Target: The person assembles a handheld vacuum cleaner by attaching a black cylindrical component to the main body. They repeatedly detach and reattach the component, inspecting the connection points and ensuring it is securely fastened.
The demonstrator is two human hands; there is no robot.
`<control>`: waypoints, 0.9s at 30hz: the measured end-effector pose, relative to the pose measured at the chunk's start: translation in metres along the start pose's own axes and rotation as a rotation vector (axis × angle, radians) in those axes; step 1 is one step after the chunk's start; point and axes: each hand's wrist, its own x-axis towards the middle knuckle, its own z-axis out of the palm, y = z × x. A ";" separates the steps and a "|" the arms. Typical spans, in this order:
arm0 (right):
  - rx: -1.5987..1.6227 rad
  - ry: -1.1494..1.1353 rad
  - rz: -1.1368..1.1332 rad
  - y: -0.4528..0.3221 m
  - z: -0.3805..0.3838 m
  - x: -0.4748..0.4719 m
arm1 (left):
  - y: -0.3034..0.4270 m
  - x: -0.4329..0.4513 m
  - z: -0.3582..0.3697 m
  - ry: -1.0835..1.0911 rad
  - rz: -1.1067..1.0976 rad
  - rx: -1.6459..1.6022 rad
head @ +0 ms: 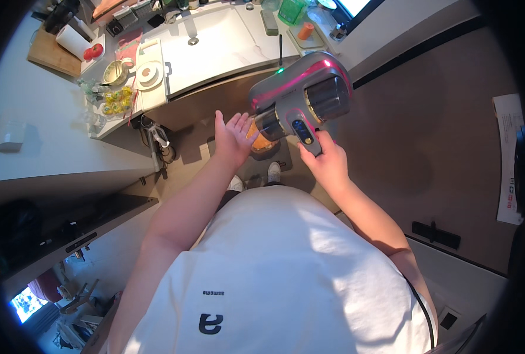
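A grey handheld vacuum cleaner (284, 106) with pink trim is lifted in front of me. My right hand (329, 159) is closed around its handle, just below a small lit display (303, 131). Two dark cylindrical parts show on its body, and a green light glows at its far end. My left hand (234, 137) holds nothing, palm up and fingers apart. Its fingertips are close to the left dark cylinder (270, 122); whether they touch it, I cannot tell. An orange rounded thing (261, 140) shows behind those fingers, partly hidden.
Ahead is a counter with a white sink (209, 40). On its left are a white appliance (149, 77), a bowl (115, 72), packed yellow items (117, 101) and tomatoes (93, 51). A brown door (404, 132) stands at right. A grey mat (282, 155) lies underfoot.
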 end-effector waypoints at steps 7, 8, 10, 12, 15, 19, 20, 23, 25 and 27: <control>0.309 -0.103 0.074 0.026 -0.002 0.002 | 0.009 -0.044 0.027 -0.185 -0.140 0.239; 0.555 -0.278 0.543 0.006 -0.021 0.012 | 0.016 -0.033 0.007 -0.296 -0.100 0.204; 1.053 -0.211 0.673 0.020 -0.022 0.016 | 0.032 -0.034 0.001 -0.212 -0.023 0.162; 1.421 -0.229 0.748 0.041 -0.020 0.012 | 0.047 -0.033 -0.006 -0.189 0.032 0.156; 1.852 -0.364 0.729 0.065 -0.013 0.009 | 0.057 -0.015 -0.026 -0.153 0.062 0.220; 2.013 -0.472 0.698 0.057 -0.014 0.012 | 0.036 0.014 -0.020 -0.009 0.053 0.335; 2.027 -0.479 0.707 0.051 -0.014 0.013 | 0.022 0.019 -0.005 0.009 0.038 0.375; 1.927 -0.495 0.737 0.040 -0.006 0.008 | -0.013 -0.020 0.067 -0.423 -0.001 0.395; 1.861 -0.568 0.620 0.045 -0.014 0.009 | -0.013 -0.015 0.068 -0.499 0.003 0.375; 1.846 -0.563 0.592 0.047 -0.023 0.010 | 0.009 -0.007 0.062 -0.527 -0.128 0.258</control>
